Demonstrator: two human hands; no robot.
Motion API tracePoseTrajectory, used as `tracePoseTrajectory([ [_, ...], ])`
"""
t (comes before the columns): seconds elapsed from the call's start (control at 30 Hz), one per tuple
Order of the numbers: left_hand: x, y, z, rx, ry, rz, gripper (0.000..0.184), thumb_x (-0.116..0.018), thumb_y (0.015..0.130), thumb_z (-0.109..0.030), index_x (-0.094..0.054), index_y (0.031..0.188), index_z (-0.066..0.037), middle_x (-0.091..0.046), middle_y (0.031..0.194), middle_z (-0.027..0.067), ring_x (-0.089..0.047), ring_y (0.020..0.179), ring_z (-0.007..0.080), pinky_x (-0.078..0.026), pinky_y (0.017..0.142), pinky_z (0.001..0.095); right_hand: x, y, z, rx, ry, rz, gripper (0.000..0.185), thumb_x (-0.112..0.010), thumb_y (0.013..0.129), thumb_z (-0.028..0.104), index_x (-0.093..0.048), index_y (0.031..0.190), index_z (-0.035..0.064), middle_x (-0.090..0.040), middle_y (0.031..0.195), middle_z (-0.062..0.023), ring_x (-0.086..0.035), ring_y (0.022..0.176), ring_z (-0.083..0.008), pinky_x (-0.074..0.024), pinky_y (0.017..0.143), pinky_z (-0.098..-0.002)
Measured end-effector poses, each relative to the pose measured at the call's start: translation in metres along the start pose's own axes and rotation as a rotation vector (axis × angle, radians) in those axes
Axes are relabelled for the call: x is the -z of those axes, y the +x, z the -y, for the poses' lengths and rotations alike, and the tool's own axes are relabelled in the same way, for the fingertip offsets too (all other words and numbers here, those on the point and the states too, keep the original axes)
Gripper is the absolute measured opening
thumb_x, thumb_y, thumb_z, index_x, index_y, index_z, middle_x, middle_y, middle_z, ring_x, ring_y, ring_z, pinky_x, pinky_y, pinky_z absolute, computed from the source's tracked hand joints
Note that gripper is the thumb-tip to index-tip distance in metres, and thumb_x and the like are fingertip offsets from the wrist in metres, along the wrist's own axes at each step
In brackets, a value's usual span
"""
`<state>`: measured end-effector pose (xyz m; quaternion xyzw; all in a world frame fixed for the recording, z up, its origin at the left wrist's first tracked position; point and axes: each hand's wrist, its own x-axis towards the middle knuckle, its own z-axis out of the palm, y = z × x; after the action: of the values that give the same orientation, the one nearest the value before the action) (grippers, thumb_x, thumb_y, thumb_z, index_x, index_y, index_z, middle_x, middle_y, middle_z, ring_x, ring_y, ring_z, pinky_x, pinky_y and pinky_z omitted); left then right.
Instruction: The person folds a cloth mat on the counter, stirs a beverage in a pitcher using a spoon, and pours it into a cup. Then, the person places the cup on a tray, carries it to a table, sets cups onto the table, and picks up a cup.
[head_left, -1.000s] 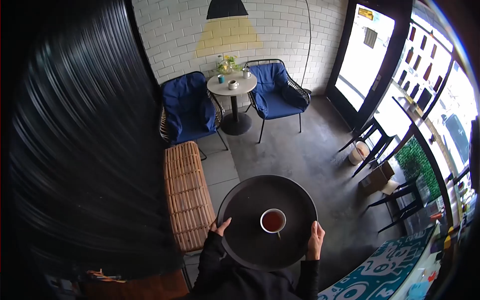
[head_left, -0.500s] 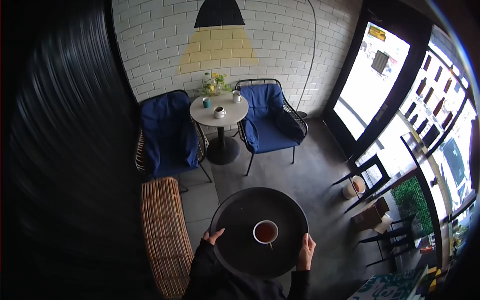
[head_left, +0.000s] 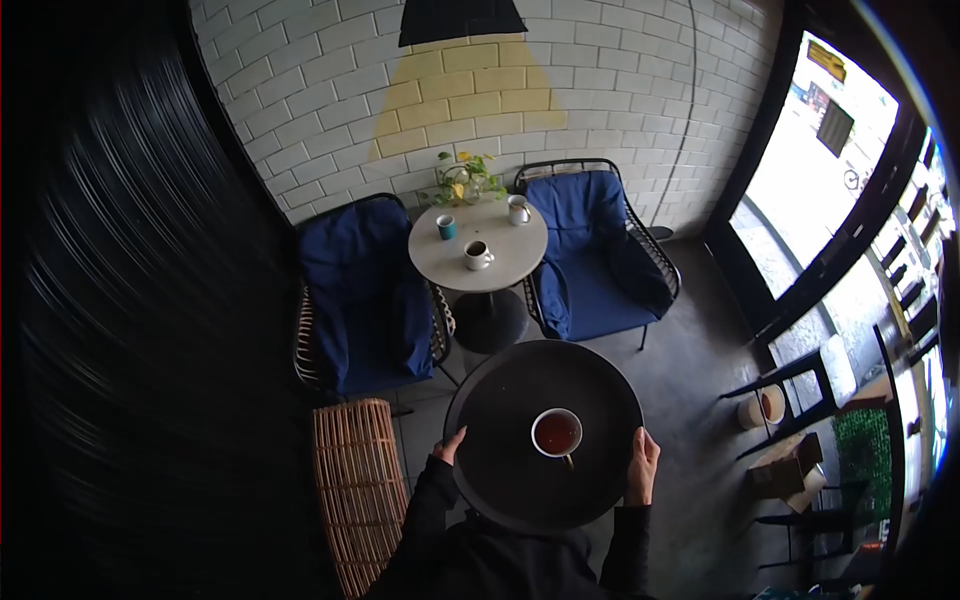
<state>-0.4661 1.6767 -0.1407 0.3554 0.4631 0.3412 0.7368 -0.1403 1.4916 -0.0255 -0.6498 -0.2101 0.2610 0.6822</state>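
A round black tray [head_left: 505, 490] is held out level in front of me. My left hand [head_left: 449, 447] grips its left rim, thumb on top and the other fingers hidden below. On the opposite rim, my right hand [head_left: 642, 468] is closed the same way. A cup of reddish-brown tea [head_left: 556, 433] stands on the tray, right of its middle, with the handle towards me. Beyond the tray is a small round table [head_left: 440, 262] carrying a white cup with dark liquid [head_left: 478, 256], a teal cup [head_left: 446, 227] and a white mug [head_left: 518, 210].
Blue-cushioned chairs stand left [head_left: 360, 300] and right [head_left: 590, 270] of the table. A plant in a glass vase [head_left: 468, 182] sits at its back edge. A wicker bench [head_left: 358, 490] is at my lower left. Dark stools [head_left: 790, 390] and a cardboard box [head_left: 790, 470] are at the right, below a glass door [head_left: 815, 170].
The table and chairs appear nearer and larger as I have moved forward. The tray and tea are still in both hands and sit slightly higher and further right in view.
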Motion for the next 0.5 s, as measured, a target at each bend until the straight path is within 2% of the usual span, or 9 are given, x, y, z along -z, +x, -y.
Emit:
tracePoseTrajectory([
  [0.07, 0.019, 0.052, 0.023, 0.033, 0.252, -0.258, 0.072, -0.07, 0.076, -0.058, -0.065, 0.114, 0.003, -0.066, 0.111, 0.015, -0.061, 0.107, 0.0239, -0.045, 0.092, 0.0339, -0.025, 0.036, -0.003, -0.008, -0.01, 0.047, 0.033, -0.052, 0.101, 0.026, -0.055, 0.081, 0.0003, -0.039, 0.073, 0.0101, -0.034, 0.071, -0.0018, -0.0321, 0.062, -0.0214],
  [0.13, -0.012, 0.056, -0.03, 0.009, 0.211, -0.247, 0.076, -0.07, 0.074, -0.062, -0.064, 0.112, 0.004, -0.067, 0.107, 0.0173, -0.062, 0.102, 0.0265, -0.047, 0.087, 0.0344, -0.053, 0.076, 0.007, 0.084, -0.072, 0.069, 0.038, -0.048, 0.102, 0.024, -0.035, 0.071, 0.0054, -0.027, 0.068, 0.0075, -0.024, 0.065, -0.0037, -0.022, 0.054, -0.0253],
  [0.23, -0.041, 0.074, -0.086, 0.07, 0.334, -0.369, 0.075, -0.069, 0.076, -0.062, -0.064, 0.11, 0.004, -0.067, 0.105, 0.0184, -0.064, 0.097, 0.0269, -0.048, 0.082, 0.0353, -0.089, 0.135, 0.008, 0.069, -0.045, 0.116, 0.038, -0.047, 0.102, 0.025, -0.036, 0.072, 0.0053, -0.028, 0.068, 0.0074, -0.025, 0.065, -0.0038, -0.023, 0.055, -0.025],
  [0.33, -0.064, 0.107, -0.134, 0.22, 0.631, -0.479, 0.071, -0.067, 0.078, -0.062, -0.066, 0.104, 0.004, -0.068, 0.102, 0.0197, -0.065, 0.096, 0.0299, -0.049, 0.081, 0.0369, -0.126, 0.187, 0.025, 0.054, -0.124, 0.199, 0.038, -0.047, 0.102, 0.027, -0.037, 0.072, 0.0046, -0.029, 0.069, 0.0072, -0.026, 0.066, -0.004, -0.0238, 0.056, -0.0248],
  [0.47, -0.037, 0.174, -0.102, 0.051, 0.333, -0.729, 0.071, -0.065, 0.079, -0.063, -0.067, 0.102, 0.005, -0.068, 0.1, 0.0204, -0.065, 0.097, 0.0316, -0.049, 0.082, 0.0372, -0.174, 0.241, 0.023, -0.033, -0.114, 0.199, 0.038, -0.048, 0.101, 0.027, -0.038, 0.072, 0.0044, -0.03, 0.069, 0.0064, -0.027, 0.068, -0.0043, -0.0252, 0.058, -0.025],
  [0.5, -0.031, 0.185, -0.095, 0.034, 0.274, -0.786, 0.071, -0.065, 0.079, -0.063, -0.067, 0.101, 0.005, -0.069, 0.099, 0.0205, -0.065, 0.097, 0.032, -0.049, 0.082, 0.0373, -0.183, 0.258, 0.018, -0.059, -0.06, 0.287, 0.038, -0.049, 0.101, 0.029, -0.04, 0.073, 0.0053, -0.031, 0.07, 0.0066, -0.029, 0.068, -0.0044, -0.0262, 0.058, -0.0252],
])
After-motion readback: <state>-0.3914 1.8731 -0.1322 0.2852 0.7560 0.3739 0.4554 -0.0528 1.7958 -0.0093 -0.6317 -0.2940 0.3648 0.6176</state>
